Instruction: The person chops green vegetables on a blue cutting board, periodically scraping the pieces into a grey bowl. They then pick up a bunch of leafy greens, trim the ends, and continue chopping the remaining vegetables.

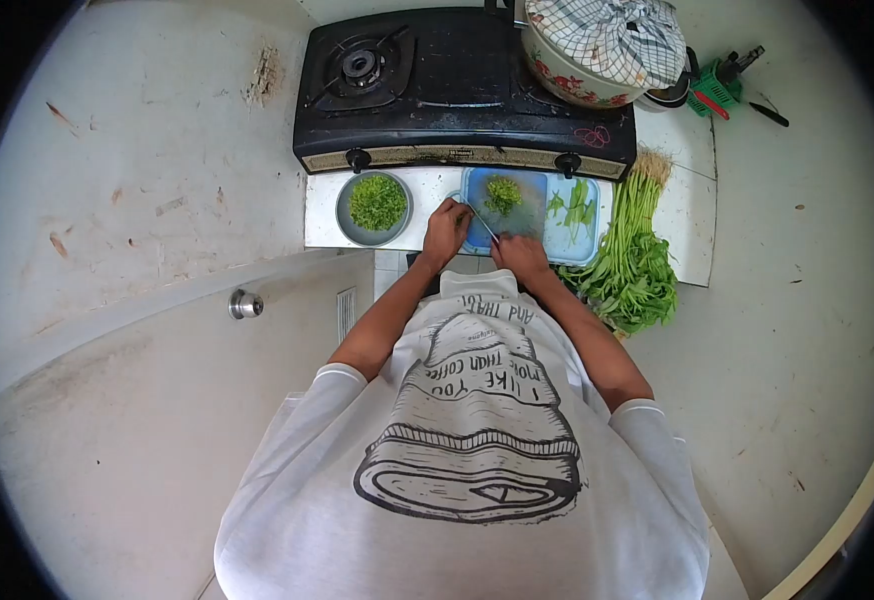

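My right hand is closed round the handle of a knife at the front of a blue chopping board. The thin blade points up and left toward my left hand. My left hand's fingers are drawn together by the blade tip, at the board's left edge; what they hold, if anything, is too small to make out. A small heap of chopped greens lies on the board just beyond the blade. To the left of my left hand, a grey bowl holds finely chopped greens.
A light-blue tray with loose leaves lies by the board. Long-stemmed leafy greens hang over the counter's front edge. Behind stands a black gas stove bearing a cloth-topped pot. A green basket of utensils sits right.
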A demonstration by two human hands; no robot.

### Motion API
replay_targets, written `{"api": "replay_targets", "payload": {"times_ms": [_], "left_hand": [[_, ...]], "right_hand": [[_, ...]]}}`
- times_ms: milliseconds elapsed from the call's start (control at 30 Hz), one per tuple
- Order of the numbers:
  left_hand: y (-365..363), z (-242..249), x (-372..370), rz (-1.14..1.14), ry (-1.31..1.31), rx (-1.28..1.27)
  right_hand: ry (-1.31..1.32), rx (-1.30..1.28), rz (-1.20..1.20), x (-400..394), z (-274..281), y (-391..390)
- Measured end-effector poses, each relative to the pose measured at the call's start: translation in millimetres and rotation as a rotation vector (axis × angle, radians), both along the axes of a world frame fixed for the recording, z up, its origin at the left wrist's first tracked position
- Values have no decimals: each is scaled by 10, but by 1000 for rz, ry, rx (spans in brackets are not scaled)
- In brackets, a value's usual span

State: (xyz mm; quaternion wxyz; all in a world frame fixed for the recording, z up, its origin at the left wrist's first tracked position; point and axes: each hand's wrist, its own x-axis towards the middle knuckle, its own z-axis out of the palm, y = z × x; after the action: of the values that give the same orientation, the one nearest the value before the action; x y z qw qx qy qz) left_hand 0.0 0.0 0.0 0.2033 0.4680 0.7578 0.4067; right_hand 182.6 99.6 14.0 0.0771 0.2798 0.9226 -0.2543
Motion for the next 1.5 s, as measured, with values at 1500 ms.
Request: {"api": "replay_targets", "payload": {"times_ms": [1500], "left_hand": [[126, 3, 48, -16, 6, -9]], "right_hand": [[-47, -13, -81, 47, 60, 121]]}}
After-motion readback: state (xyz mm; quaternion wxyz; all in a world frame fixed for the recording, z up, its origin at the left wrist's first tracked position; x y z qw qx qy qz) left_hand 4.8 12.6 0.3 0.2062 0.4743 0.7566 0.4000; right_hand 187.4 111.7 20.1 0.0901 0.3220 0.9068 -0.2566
